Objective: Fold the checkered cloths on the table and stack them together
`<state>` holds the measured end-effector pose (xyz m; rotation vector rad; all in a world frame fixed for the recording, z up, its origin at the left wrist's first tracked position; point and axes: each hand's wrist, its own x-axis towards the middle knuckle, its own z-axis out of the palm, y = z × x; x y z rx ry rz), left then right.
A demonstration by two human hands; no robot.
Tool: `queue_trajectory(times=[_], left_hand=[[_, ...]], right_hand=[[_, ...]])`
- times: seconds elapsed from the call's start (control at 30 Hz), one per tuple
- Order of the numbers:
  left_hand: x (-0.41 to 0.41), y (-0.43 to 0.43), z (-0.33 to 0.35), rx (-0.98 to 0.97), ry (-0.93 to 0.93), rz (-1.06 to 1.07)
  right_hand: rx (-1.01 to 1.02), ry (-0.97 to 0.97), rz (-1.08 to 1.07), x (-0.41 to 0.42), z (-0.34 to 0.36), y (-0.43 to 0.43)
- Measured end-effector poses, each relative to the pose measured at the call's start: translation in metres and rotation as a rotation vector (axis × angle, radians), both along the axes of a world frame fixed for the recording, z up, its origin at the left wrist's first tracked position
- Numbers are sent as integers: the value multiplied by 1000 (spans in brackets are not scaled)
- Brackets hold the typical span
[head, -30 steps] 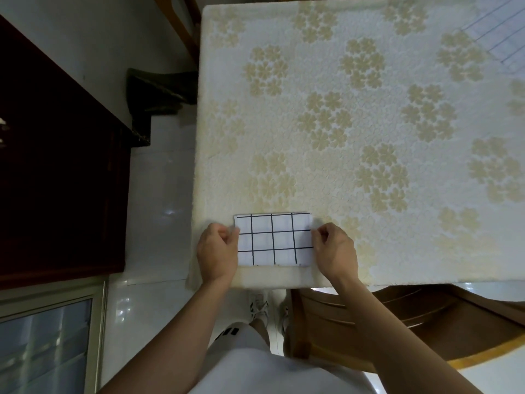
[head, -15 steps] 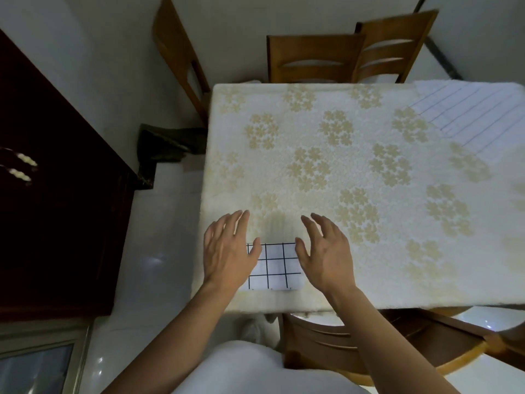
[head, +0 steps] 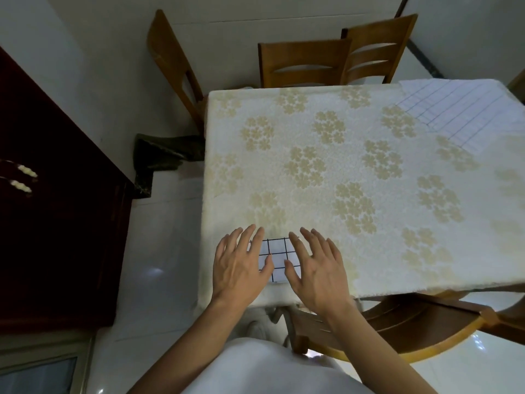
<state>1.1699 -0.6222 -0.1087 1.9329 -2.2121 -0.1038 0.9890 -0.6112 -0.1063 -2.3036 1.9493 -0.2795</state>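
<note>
A small folded checkered cloth [head: 279,253], white with black grid lines, lies near the table's front left corner. My left hand [head: 240,264] lies over its left part with fingers spread and straight. My right hand [head: 319,265] covers its right part the same way. Only the middle strip of the cloth shows between the hands. A second checkered cloth [head: 466,109], unfolded and flat, lies at the far right corner of the table [head: 369,172] and runs past the frame's right edge.
The table wears a cream cloth with a gold flower pattern. Wooden chairs stand behind it [head: 304,64] and at the far left [head: 176,69]; another chair [head: 397,328] sits under the front edge. A dark wooden cabinet [head: 56,209] stands on the left.
My hands let go of the folded cloth's sides and now lie flat on it with fingers spread. The view tilted up, showing the far chairs and the second cloth.
</note>
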Motion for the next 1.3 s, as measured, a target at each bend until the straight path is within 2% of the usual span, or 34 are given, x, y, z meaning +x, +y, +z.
queue_trajectory(times=[0.27, 0.5, 0.73, 0.93, 1.17, 1.3], left_hand=[[-15, -1, -3, -8, 50, -135], [-57, 3, -3, -8, 103, -343], [-130, 18, 2, 6, 83, -582], [-200, 42, 0, -3, 139, -755], [-296, 84, 7, -13, 132, -856], [-363, 109, 4, 32, 109, -813]], right_hand=[[29, 28, -157, -14, 0, 27], [55, 50, -398, -54, -1, 70], [21, 32, -652, -103, 6, 127], [31, 13, -837, -151, 1, 181], [36, -32, -946, -229, -8, 228], [54, -61, -951, -296, -11, 256]])
